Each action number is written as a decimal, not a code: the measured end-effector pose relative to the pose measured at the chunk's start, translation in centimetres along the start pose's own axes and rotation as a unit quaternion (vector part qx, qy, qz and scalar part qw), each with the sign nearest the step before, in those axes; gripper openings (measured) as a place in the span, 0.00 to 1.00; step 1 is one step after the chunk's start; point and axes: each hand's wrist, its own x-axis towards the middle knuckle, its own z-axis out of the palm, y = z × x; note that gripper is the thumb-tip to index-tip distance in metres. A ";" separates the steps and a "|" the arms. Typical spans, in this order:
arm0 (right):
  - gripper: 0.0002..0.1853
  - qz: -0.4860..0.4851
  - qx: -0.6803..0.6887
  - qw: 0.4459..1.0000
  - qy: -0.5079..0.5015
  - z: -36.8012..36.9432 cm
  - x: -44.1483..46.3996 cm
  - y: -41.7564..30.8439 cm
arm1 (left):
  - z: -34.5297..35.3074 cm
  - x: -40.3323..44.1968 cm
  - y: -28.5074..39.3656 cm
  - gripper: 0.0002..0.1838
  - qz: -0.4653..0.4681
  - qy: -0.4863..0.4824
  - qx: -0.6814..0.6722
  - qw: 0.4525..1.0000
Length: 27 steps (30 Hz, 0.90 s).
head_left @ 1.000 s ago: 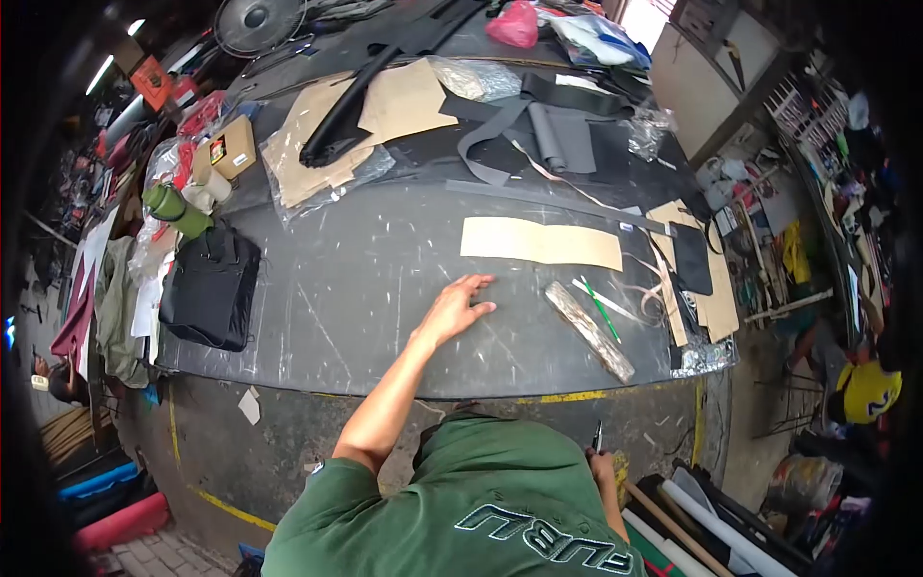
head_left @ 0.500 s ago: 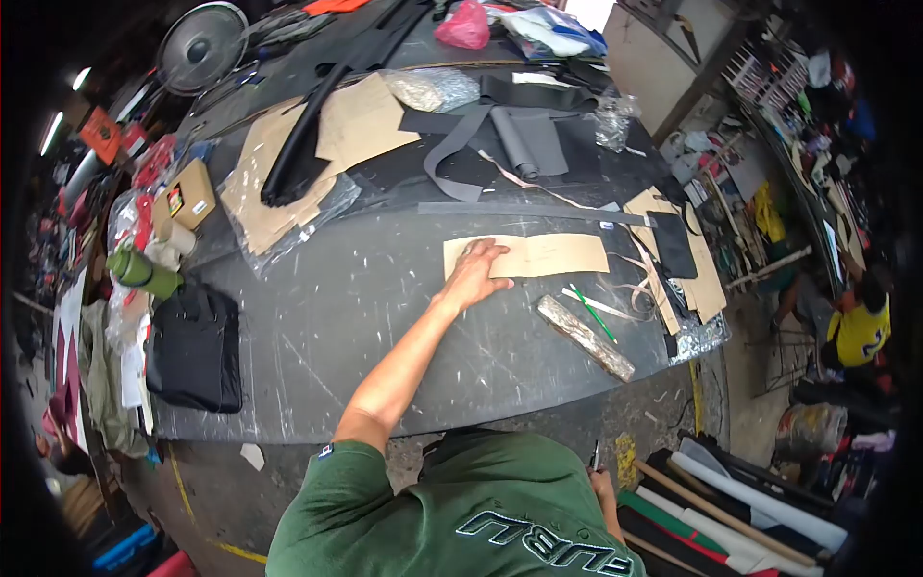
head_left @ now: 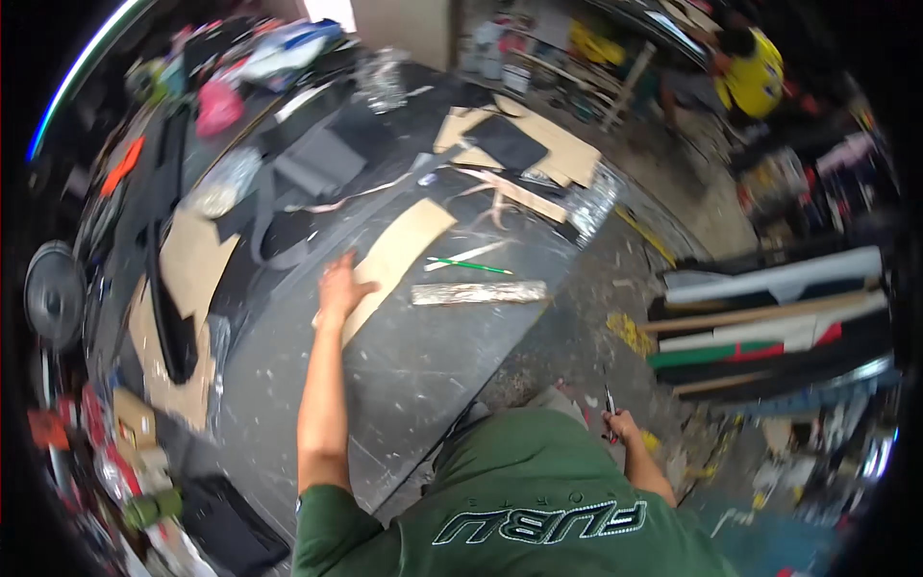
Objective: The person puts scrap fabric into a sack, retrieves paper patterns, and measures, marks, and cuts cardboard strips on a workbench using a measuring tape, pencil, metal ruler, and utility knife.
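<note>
My left hand rests on the left part of a long tan cardboard strip, fingers spread and thumb out to the side. The strip lies flat on the dark worktable. Low at my right side, away from the table, my right hand is closed around scissors, their narrow blades pointing up; part of the handles is hidden by the fingers. Right of the strip lie a green pencil and a long bar wrapped in shiny clear tape.
Grey and black sheet material covers the table's far side, with more tan cardboard pieces on the left. A black bag sits at the near left. Rolls of material lie right of me. A person in yellow is farther off.
The view has turned to the right, so the table appears rotated. My left hand stays on the cardboard strip. My right hand and the scissors have come more fully into view.
</note>
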 end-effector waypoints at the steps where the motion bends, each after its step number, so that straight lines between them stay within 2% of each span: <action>1: 0.15 0.016 0.020 1.000 0.008 -0.1 -0.9 1.3 | 0.6 0.0 -0.6 0.47 0.013 0.013 -0.019 1.000; 2: 0.17 0.026 0.002 1.000 0.005 -0.2 -1.7 2.1 | 1.1 0.2 -1.1 0.42 0.022 0.029 -0.039 0.999; 4: 0.22 0.039 -0.031 0.999 -0.006 0.1 -2.5 3.3 | -1.5 0.0 0.5 0.30 -0.017 -0.056 -0.118 0.991; 5: 0.22 0.049 -0.013 0.999 -0.001 0.2 -2.4 3.9 | -2.9 -0.4 1.7 0.24 -0.020 -0.042 -0.156 0.987; 6: 0.23 0.056 -0.051 0.997 0.006 0.5 -2.4 4.8 | -4.6 -0.7 3.2 0.19 -0.026 -0.031 -0.193 0.980; 8: 0.26 0.069 -0.135 0.988 0.013 0.6 -2.4 6.6 | -10.2 -1.6 8.3 0.14 0.001 -0.041 -0.242 0.969; 9: 0.26 0.076 -0.125 0.989 0.013 0.6 -2.2 7.1 | -11.8 -1.6 9.9 0.14 0.010 -0.049 -0.237 0.970; 11: 0.27 0.085 -0.150 0.985 0.010 0.4 -1.1 7.7 | -13.6 -1.1 13.0 0.15 0.062 -0.087 -0.424 0.900; 12: 0.28 0.089 -0.160 0.983 0.009 0.2 -0.4 7.6 | -13.5 -0.6 14.7 0.15 0.072 -0.093 -0.418 0.901; 15: 0.26 0.085 -0.090 0.992 -0.029 -1.5 1.3 6.0 | -11.0 0.3 22.5 0.21 0.203 -0.113 -0.464 0.855; 17: 0.28 0.122 0.081 0.989 -0.026 -0.6 5.1 7.8 | -6.7 0.3 28.5 0.24 0.240 -0.187 -0.460 0.834; 18: 0.28 0.120 0.044 0.991 -0.041 -1.1 6.6 7.5 | -4.2 0.2 31.7 0.27 0.254 -0.235 -0.457 0.819; 20: 0.27 0.118 0.006 0.991 -0.059 -2.7 9.8 8.2 | 0.7 -0.2 38.2 0.29 0.212 -0.312 -0.413 0.829; 22: 0.27 -0.016 0.004 1.000 0.022 -3.8 13.9 9.7 | 4.3 -0.2 44.4 0.28 0.200 -0.358 -0.348 0.843; 23: 0.26 -0.094 -0.002 0.995 0.047 -5.4 16.5 9.2 | 5.9 0.3 47.4 0.26 0.223 -0.364 -0.304 0.852; 24: 0.26 -0.110 -0.029 0.993 0.009 -8.5 17.2 8.0 | 7.4 0.6 49.8 0.25 0.230 -0.375 -0.259 0.860; 26: 0.23 -0.014 0.009 0.999 -0.033 -14.3 17.8 4.7 | 10.3 1.8 54.1 0.23 0.347 -0.334 -0.234 0.844; 27: 0.22 0.020 0.081 0.996 -0.038 -16.2 19.2 4.9 | 10.3 2.0 56.9 0.22 0.340 -0.345 -0.238 0.842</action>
